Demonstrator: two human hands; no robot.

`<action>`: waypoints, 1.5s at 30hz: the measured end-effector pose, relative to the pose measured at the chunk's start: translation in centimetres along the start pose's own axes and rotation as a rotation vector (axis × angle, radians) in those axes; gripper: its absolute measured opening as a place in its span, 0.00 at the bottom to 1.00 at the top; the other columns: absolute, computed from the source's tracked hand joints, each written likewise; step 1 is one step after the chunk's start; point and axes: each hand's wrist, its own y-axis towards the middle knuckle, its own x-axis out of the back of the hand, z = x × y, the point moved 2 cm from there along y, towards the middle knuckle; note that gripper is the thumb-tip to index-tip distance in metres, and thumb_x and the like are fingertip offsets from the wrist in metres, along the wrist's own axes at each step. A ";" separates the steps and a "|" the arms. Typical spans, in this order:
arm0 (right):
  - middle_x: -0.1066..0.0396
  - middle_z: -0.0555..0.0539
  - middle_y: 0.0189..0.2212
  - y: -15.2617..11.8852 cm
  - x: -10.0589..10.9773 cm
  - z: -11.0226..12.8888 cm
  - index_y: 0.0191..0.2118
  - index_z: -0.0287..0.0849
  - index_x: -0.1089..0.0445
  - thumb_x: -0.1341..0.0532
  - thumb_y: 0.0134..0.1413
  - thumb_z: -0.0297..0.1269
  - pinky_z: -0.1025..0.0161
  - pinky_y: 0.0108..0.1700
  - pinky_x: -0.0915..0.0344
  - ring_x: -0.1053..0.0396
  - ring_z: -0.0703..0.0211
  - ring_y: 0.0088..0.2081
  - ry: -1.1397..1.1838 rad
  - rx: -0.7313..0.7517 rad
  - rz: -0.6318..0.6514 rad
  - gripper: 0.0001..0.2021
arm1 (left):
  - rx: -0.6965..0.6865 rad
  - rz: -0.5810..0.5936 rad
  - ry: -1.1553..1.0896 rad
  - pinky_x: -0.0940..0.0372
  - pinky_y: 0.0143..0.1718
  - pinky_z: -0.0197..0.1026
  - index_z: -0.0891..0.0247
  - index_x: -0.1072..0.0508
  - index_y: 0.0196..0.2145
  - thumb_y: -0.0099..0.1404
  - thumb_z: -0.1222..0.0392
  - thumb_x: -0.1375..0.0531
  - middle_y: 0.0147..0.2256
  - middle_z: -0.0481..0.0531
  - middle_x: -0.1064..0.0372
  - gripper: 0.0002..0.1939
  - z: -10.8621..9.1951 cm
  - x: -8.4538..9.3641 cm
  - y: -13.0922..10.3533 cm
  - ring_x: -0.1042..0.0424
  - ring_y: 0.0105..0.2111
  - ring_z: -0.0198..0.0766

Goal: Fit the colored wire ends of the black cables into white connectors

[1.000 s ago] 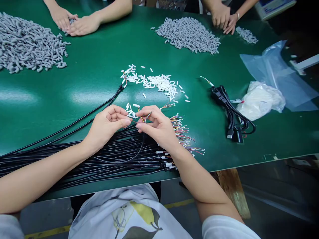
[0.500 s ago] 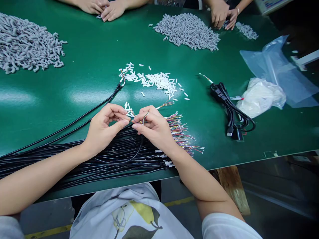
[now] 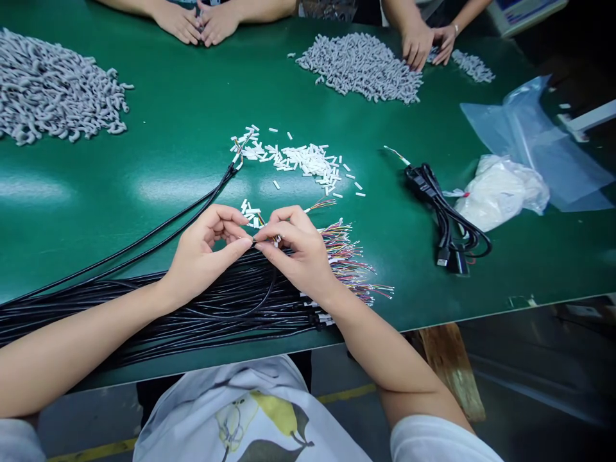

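Where the two hands meet above the green tabletop (image 3: 144,160), the thin coloured wire ends (image 3: 266,229) of one black cable (image 3: 250,308) are pinched between them; the left hand (image 3: 205,253) is closed in a fingertip grip, thumb against forefinger, on something too small to be told (a white connector, perhaps), and the right hand (image 3: 298,250) is closed in a like grip on the wires, its fingertips touching those of the left; the held cable is looped down under the right hand and is laid over the bundle of black cables (image 3: 158,314), which is stretched across the near edge of the tabletop from the left; the stripped, many-coloured ends of the bundle (image 3: 353,263) are fanned out just beside the right wrist; a few small white connectors (image 3: 249,210) are scattered just beyond the fingertips, and a larger scatter of white connectors (image 3: 303,159) is spread farther back; two separate black cables (image 3: 158,228) are run from the left edge up toward that scatter; a coiled black cable with plugs (image 3: 445,218) is laid to the right, near a white bag (image 3: 500,191) and a clear plastic bag (image 3: 534,138); heaps of grey parts are piled at the far left (image 3: 52,90) and far middle (image 3: 360,64), where other people's hands (image 3: 197,22) are rested.
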 end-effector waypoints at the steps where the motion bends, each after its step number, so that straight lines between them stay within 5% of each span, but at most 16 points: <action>1: 0.37 0.50 0.38 0.0 0.0 0.0 0.37 0.45 0.26 0.35 0.59 0.28 0.66 0.32 0.32 0.35 0.65 0.34 0.015 -0.015 0.003 0.04 | -0.001 0.014 -0.020 0.33 0.36 0.36 0.61 0.29 0.41 0.61 0.63 0.33 0.30 0.45 0.26 0.11 0.0 0.0 0.0 0.25 0.31 0.33; 7: 0.37 0.50 0.37 0.0 -0.1 -0.2 0.36 0.44 0.25 0.34 0.59 0.34 0.69 0.26 0.35 0.35 0.65 0.35 0.268 -0.212 -0.018 0.01 | -0.005 0.078 -0.123 0.32 0.39 0.36 0.60 0.28 0.44 0.63 0.59 0.32 0.32 0.46 0.27 0.12 0.7 0.3 0.2 0.26 0.34 0.33; 12: 0.37 0.52 0.32 0.0 0.0 0.2 0.33 0.45 0.25 0.35 0.56 0.29 0.67 0.30 0.37 0.37 0.64 0.35 0.173 -0.122 -0.061 0.04 | 0.105 0.092 -0.279 0.32 0.39 0.38 0.59 0.25 0.50 0.68 0.51 0.36 0.35 0.49 0.25 0.16 0.9 0.3 1.3 0.28 0.33 0.34; 23: 0.39 0.52 0.29 -0.4 -0.1 1.1 0.31 0.45 0.28 0.36 0.53 0.26 0.66 0.27 0.43 0.41 0.64 0.31 -0.002 -0.096 -0.067 0.06 | 0.412 0.293 -0.441 0.35 0.30 0.35 0.62 0.22 0.35 0.56 0.64 0.30 0.28 0.47 0.27 0.09 0.8 -0.1 1.4 0.32 0.26 0.31; 35: 0.42 0.52 0.30 -0.5 -0.1 1.5 0.32 0.45 0.32 0.38 0.55 0.24 0.64 0.28 0.41 0.41 0.66 0.28 -0.191 0.066 -0.171 0.08 | 0.362 0.289 -0.412 0.34 0.30 0.34 0.63 0.19 0.33 0.56 0.64 0.28 0.29 0.49 0.25 0.06 0.4 -0.2 1.3 0.32 0.27 0.30; 45: 0.40 0.52 0.31 -0.6 -0.2 1.5 0.32 0.45 0.33 0.39 0.56 0.25 0.64 0.28 0.40 0.41 0.67 0.27 -0.216 0.035 -0.165 0.07 | 0.331 0.285 -0.371 0.31 0.32 0.35 0.63 0.20 0.34 0.56 0.63 0.28 0.29 0.50 0.24 0.08 0.8 -0.1 1.2 0.28 0.29 0.32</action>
